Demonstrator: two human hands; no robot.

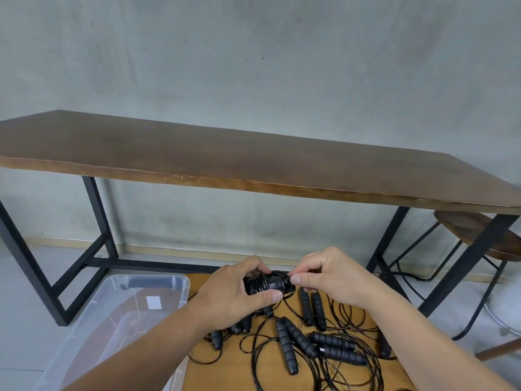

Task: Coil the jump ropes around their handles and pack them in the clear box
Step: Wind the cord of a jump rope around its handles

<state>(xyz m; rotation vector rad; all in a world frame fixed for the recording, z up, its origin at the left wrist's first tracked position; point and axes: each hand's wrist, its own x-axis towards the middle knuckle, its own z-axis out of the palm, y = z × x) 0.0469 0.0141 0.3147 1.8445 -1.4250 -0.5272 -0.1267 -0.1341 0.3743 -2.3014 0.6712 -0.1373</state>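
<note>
left hand [239, 292] grips a coiled jump rope [267, 285] by its handles; right hand [324, 277] pinches what looks like the cord end. loose ropes [324, 342] crowd the worktop [225, 373]; the clear box [112, 320] sits off its left edge.

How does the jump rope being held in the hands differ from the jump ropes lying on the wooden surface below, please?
The held jump rope has its cord wound tightly around its handles; the loose jump ropes have cords sprawling in slack loops. The held one is lifted, gripped by the left hand with its cord pinched by the right hand; the loose ones lie untouched, handles pointing various ways. All have black ribbed handles and thin black cord.
</note>
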